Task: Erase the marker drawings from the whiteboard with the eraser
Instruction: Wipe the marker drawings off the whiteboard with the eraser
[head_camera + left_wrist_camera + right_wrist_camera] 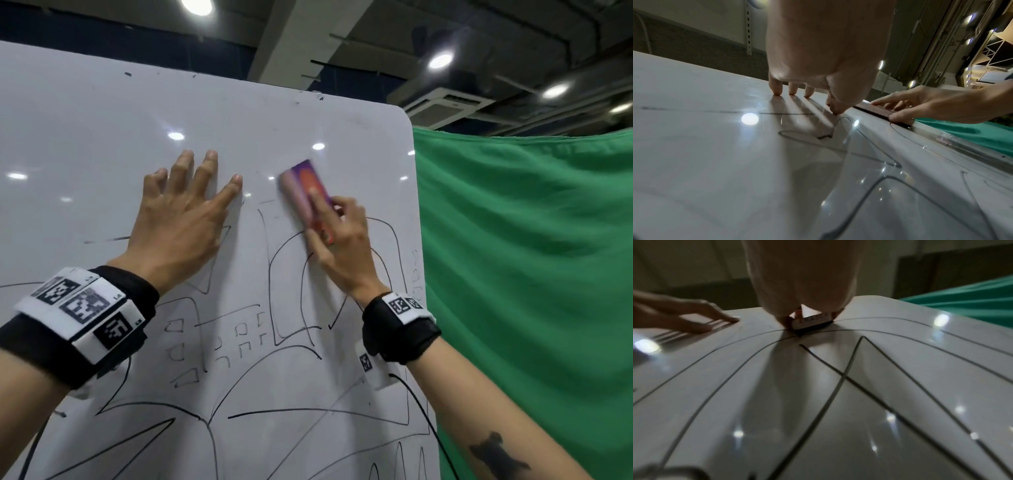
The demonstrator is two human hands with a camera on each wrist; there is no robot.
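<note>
A white whiteboard [102, 137] stands upright, covered with black marker drawings [239, 335] over its lower and middle area. My right hand [337, 246] grips a purple and orange eraser [305, 185] and presses it flat on the board near the upper right, index finger lying along its back. The eraser [809, 322] shows its label end and dark felt in the right wrist view. My left hand [181, 219] rests flat on the board to the left, fingers spread and straight, fingertips [777, 91] touching the surface. The eraser [879, 112] also appears under my right hand [931, 105].
A green cloth [531, 274] hangs right behind the board's right edge. A black cable [421, 411] runs down from my right wrist band. Ceiling lamps [440, 60] reflect as bright spots on the board. The board's top strip holds only small marker specks.
</note>
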